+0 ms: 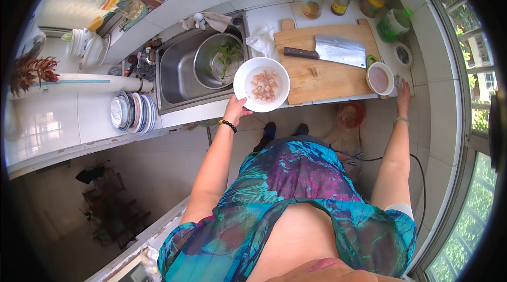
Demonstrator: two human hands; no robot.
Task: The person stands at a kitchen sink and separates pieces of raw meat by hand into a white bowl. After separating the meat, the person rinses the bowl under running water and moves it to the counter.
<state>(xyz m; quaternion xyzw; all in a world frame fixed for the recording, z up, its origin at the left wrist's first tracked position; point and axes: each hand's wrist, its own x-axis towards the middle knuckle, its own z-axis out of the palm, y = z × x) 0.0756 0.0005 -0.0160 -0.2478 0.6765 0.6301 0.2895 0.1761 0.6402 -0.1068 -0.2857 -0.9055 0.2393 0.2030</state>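
My left hand grips the near rim of a white bowl. Pinkish unpeeled cloves, apparently garlic, lie inside it. The bowl is over the counter edge, between the sink and a wooden cutting board. At the board's right end, my right hand reaches to the counter beside a small white bowl with pinkish contents. A small pale crumpled thing is at its fingers; whether they hold it is unclear. A cleaver lies flat on the board, its dark handle pointing left.
Leafy greens lie in a steel basin inside the sink. Bottles with red caps and a green-capped jug line the back. Stacked plates stand left. A red bucket and a cable are below.
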